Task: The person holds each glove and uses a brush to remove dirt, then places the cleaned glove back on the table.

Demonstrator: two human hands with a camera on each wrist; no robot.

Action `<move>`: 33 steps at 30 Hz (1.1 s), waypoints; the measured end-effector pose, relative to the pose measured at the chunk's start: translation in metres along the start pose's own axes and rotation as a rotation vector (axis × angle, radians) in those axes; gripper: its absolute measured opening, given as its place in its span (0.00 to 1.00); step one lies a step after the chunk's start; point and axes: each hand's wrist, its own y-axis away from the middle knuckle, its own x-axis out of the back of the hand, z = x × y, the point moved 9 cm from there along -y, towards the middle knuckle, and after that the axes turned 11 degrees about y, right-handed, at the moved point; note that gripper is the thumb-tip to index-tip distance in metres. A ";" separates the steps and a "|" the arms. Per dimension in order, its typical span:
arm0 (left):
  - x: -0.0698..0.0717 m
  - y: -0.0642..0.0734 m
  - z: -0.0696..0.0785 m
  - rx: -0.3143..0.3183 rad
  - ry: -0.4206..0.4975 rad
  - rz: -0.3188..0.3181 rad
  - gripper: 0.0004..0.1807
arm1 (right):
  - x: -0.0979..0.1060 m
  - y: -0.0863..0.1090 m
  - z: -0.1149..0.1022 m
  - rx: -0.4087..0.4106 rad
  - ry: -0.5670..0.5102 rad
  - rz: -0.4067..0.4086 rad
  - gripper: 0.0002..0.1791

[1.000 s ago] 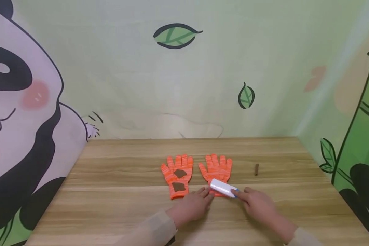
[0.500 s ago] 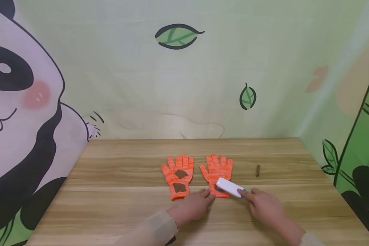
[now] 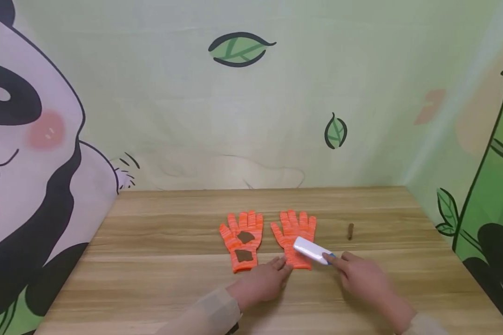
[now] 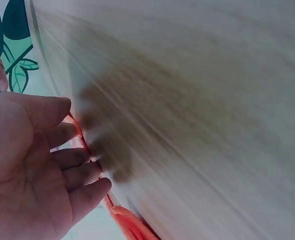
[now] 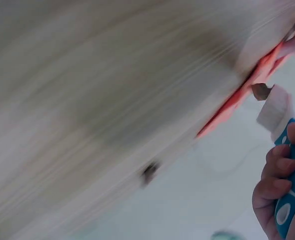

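Two orange knit gloves lie flat on the table, side by side. The left glove (image 3: 239,242) bears brown patches on its palm (image 3: 246,237) and cuff (image 3: 244,255). My left hand (image 3: 266,279) rests with extended fingers at the cuff of the right glove (image 3: 295,228); in the left wrist view, its fingertips (image 4: 102,184) meet the orange edge. My right hand (image 3: 362,277) grips the blue handle of a white-headed brush (image 3: 312,250), index finger along it. The brush head lies over the right glove's lower part. In the right wrist view, a brown piece (image 5: 260,91) shows against the brush head.
A small brown stick-like piece (image 3: 350,231) lies on the wooden table (image 3: 151,270), right of the gloves. Behind stands a light green backdrop (image 3: 172,93) with a printed panda, leaves and bamboo.
The brush first moved right, uncovering a brown patch on the right glove's cuff, then slightly up the glove. That cuff now shows no brown in the head view. The left hand stayed put.
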 end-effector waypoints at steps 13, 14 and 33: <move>-0.004 0.001 -0.006 0.021 0.017 -0.008 0.27 | -0.015 -0.005 -0.011 -0.035 -0.100 -0.056 0.20; -0.004 0.001 -0.006 0.021 0.026 -0.008 0.27 | -0.018 -0.004 -0.012 -0.022 -0.103 -0.071 0.21; -0.002 -0.003 -0.005 0.021 0.016 -0.019 0.26 | -0.025 0.013 0.014 -0.081 -0.183 -0.116 0.17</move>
